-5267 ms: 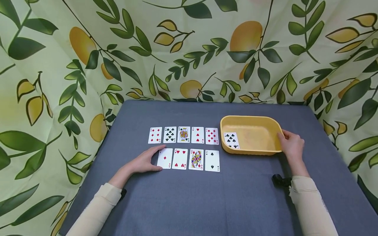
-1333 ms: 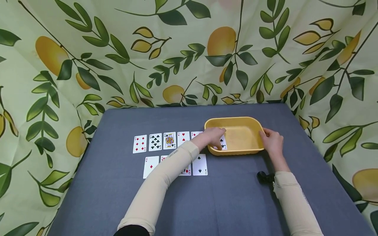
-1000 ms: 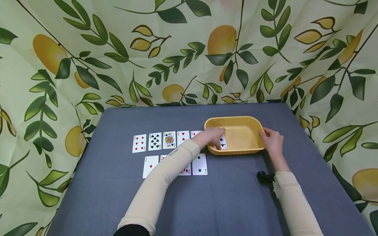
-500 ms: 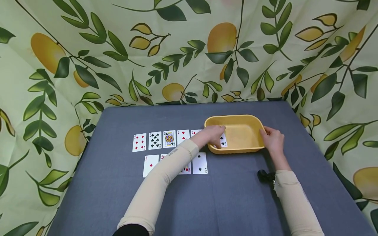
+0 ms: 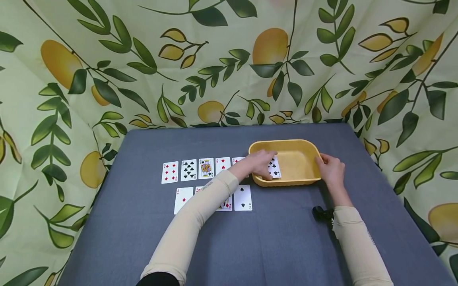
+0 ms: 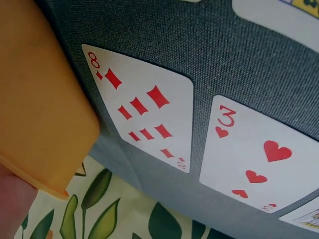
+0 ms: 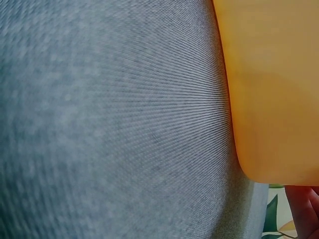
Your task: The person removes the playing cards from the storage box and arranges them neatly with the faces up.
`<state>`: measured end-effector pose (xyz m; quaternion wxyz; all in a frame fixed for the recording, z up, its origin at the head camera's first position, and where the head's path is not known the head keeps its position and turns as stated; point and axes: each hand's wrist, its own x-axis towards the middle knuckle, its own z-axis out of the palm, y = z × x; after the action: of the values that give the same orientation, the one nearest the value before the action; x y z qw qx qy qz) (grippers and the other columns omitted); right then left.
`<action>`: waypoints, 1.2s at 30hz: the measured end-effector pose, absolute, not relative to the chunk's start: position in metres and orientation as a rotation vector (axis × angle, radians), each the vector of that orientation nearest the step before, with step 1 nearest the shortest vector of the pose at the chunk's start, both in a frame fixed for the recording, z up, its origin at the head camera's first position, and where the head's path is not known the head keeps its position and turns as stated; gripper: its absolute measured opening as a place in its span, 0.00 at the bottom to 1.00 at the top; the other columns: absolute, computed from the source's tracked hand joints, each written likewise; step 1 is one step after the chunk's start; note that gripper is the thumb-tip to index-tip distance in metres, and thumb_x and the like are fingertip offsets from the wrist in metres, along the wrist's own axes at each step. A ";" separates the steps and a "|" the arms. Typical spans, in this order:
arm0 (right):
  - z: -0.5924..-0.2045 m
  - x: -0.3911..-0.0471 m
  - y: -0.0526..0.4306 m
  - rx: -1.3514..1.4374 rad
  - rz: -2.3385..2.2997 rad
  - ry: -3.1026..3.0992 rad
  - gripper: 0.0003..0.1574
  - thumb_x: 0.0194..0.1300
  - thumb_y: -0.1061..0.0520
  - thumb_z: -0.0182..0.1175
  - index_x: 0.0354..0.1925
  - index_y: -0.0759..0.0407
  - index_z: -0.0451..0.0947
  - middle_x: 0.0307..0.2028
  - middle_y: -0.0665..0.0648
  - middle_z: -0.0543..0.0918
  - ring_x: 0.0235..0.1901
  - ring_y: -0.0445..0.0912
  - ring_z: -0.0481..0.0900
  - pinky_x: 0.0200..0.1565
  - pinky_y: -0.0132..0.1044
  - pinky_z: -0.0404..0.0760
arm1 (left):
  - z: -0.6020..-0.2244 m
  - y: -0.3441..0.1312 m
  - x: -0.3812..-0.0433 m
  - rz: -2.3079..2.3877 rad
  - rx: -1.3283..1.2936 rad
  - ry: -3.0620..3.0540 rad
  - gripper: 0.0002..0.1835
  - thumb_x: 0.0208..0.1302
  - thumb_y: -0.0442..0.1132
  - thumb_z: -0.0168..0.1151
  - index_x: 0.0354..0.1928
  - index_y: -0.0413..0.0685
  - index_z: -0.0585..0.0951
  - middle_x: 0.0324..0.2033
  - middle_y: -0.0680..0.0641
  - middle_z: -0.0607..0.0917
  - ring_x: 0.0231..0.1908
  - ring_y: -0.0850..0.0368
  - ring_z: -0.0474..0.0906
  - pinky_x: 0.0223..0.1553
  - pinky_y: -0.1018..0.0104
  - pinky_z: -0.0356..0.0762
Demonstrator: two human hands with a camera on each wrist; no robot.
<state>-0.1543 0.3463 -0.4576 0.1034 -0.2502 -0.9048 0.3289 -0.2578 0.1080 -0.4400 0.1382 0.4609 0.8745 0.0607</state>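
My left hand [image 5: 258,163] reaches over the left rim of the yellow tray [image 5: 300,159]. Its thumb and fingers hold a black-suited club playing card [image 5: 274,168] inside, and the hand covers that card's left part. At the tray's right end my right hand [image 5: 330,171] pinches the rim. Just left of the tray lies the eight of diamonds [image 6: 142,109], beside the three of hearts [image 6: 259,154]. Below the left forearm are the two of spades [image 5: 243,197] and a half-covered queen [image 5: 226,205].
Further left in the upper row lie a king [image 5: 206,169], a club card [image 5: 188,170] and a diamond card [image 5: 169,172]. The ace of diamonds [image 5: 183,198] begins the lower row. All rest on a blue-grey tablecloth [image 5: 279,238] before a leaf-patterned curtain [image 5: 222,79].
My left hand has gone from beside the ace of diamonds into the tray. In the last half second it and the club card have shifted slightly right. The right hand keeps the rim.
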 end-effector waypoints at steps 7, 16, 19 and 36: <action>-0.459 -0.154 0.343 -0.740 0.978 -2.660 0.29 0.76 0.48 0.49 0.64 0.66 0.72 0.55 0.70 0.79 0.46 0.60 0.80 0.47 0.52 0.81 | -0.438 0.100 -0.255 0.271 1.354 2.514 0.49 0.48 0.54 0.73 0.71 0.47 0.62 0.59 0.44 0.76 0.62 0.51 0.67 0.59 0.64 0.70; -0.462 -0.155 0.339 -0.714 0.978 -2.669 0.29 0.75 0.48 0.49 0.63 0.67 0.72 0.54 0.71 0.79 0.46 0.62 0.80 0.48 0.53 0.81 | -0.433 0.089 -0.255 0.385 1.351 2.498 0.50 0.48 0.52 0.74 0.71 0.46 0.62 0.62 0.45 0.75 0.65 0.49 0.64 0.62 0.61 0.69; -0.463 -0.155 0.340 -0.715 0.967 -2.667 0.29 0.75 0.48 0.49 0.63 0.67 0.72 0.54 0.71 0.78 0.48 0.62 0.79 0.48 0.53 0.80 | -0.424 0.083 -0.253 0.453 1.375 2.494 0.49 0.47 0.51 0.74 0.70 0.46 0.62 0.61 0.45 0.75 0.65 0.49 0.63 0.61 0.63 0.69; -0.457 -0.156 0.344 -0.732 0.968 -2.686 0.30 0.75 0.48 0.47 0.64 0.68 0.70 0.56 0.72 0.76 0.54 0.65 0.75 0.52 0.55 0.77 | -0.393 -0.057 -0.246 0.694 1.319 2.511 0.47 0.48 0.48 0.74 0.71 0.44 0.64 0.66 0.45 0.69 0.66 0.53 0.62 0.64 0.56 0.66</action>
<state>-0.1556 0.3444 -0.4571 0.0968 -0.2473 -0.9070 0.3270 -0.2458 -0.0567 -0.3927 0.1107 0.4490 0.8546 0.2362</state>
